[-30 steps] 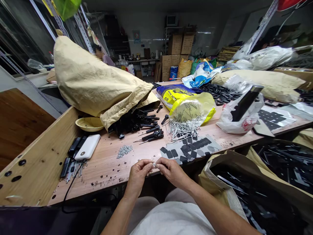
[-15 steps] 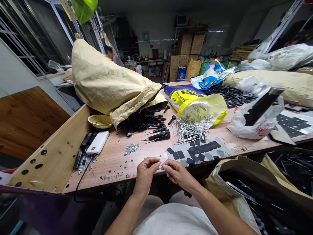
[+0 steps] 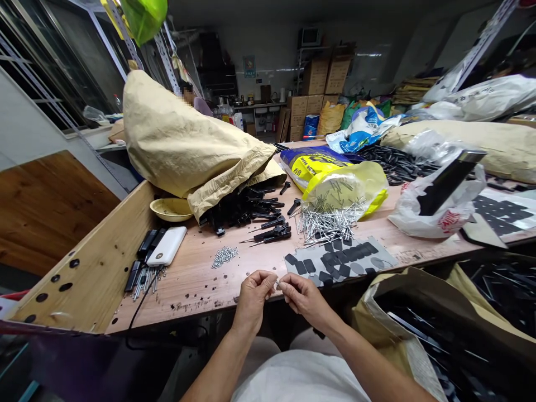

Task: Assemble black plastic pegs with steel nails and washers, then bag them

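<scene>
Left hand (image 3: 253, 293) and right hand (image 3: 307, 295) together pinch a tiny piece (image 3: 277, 283), seemingly unfinished; many metal rods (image 3: 327, 222) lie loose.

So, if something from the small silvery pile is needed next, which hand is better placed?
Probably the left hand: it is nearer the silvery pile. The right hand lies beyond it, nearer the black pads. Both look occupied at the fingertips, though.

Right hand (image 3: 304, 293) pinches seemingly metal piece (image 3: 277, 285).
</scene>
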`<state>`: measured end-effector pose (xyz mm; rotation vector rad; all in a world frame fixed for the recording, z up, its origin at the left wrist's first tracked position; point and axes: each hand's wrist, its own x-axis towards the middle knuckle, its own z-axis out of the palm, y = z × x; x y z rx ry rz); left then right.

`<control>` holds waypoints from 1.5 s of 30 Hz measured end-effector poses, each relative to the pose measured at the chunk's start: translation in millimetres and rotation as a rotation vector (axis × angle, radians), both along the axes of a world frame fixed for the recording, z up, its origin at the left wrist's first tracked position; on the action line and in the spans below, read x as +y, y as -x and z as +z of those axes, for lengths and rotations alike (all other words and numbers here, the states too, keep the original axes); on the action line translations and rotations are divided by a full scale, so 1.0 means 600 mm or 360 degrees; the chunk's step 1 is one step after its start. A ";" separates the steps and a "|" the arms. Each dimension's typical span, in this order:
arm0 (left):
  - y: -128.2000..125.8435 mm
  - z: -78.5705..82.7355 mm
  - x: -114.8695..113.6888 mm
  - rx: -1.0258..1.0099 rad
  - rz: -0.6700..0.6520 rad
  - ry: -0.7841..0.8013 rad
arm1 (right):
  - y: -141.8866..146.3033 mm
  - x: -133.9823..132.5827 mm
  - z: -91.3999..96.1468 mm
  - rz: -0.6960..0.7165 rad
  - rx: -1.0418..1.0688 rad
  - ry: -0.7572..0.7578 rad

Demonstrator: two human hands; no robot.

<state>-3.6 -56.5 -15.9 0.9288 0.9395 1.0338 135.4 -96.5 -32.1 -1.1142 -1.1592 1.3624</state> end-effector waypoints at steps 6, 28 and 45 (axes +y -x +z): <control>-0.002 0.012 -0.009 -0.0032 -0.0078 -0.0076 | -0.007 -0.005 0.010 0.0219 0.0512 0.0234; 0.055 -0.024 0.033 0.0332 0.0097 -0.0046 | -0.332 -0.007 0.040 -0.1161 -0.1775 0.0228; 0.128 -0.043 0.051 0.0456 0.0419 -0.0268 | -0.086 -0.030 0.013 -0.0061 -0.0152 0.0261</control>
